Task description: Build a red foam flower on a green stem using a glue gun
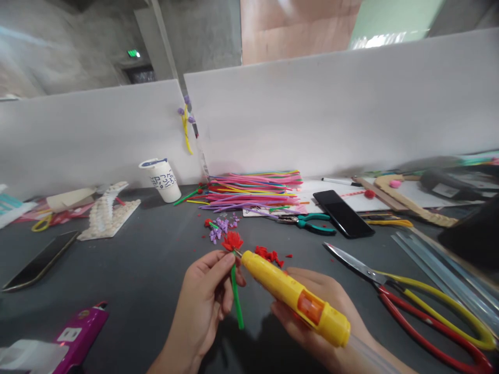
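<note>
Between the fingertips of my left hand (208,296) is a small flower with red petals (233,241) on a green stem (236,296), which hangs down past the fingers. My right hand (319,301) is wrapped round a yellow hot glue gun (288,285). Its metal nozzle points left at the base of the red petals; whether it touches them I cannot tell. A clear glue stick (368,353) sticks out of the gun's back end. Just beyond my hands lie small cut red pieces (270,254) and purple pieces (222,228).
A bundle of colourful pipe cleaners (253,189) lies at the back, near a white cup (161,179). Toward the right are teal-handled pliers (315,223), a black phone (343,213) and large scissors (390,285). Another phone (41,259) and a purple device (80,335) lie left.
</note>
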### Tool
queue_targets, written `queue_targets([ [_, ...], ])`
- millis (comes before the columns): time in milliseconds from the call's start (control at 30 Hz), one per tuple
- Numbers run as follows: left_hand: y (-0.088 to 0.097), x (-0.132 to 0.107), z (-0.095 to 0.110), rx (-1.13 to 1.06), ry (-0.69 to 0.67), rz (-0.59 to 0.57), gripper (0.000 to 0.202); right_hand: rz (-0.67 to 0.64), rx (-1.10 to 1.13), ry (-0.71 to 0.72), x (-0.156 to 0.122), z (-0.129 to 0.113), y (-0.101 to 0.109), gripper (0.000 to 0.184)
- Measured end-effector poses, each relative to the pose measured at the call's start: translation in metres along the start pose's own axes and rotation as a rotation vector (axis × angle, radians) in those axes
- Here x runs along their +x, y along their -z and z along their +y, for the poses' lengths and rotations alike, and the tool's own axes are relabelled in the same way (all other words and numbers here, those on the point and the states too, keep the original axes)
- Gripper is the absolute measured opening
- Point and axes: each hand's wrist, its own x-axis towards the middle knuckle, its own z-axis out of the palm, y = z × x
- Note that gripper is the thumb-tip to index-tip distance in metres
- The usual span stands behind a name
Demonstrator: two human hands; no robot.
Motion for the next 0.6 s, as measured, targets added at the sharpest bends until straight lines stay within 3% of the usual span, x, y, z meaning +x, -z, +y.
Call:
queue_targets([
  [600, -0.002, 0.0003, 0.0008, 0.012, 0.005, 0.015, 0.024, -0.019, -0.038, 0.021, 0.0012, -0.0002, 0.0004, 0.028],
])
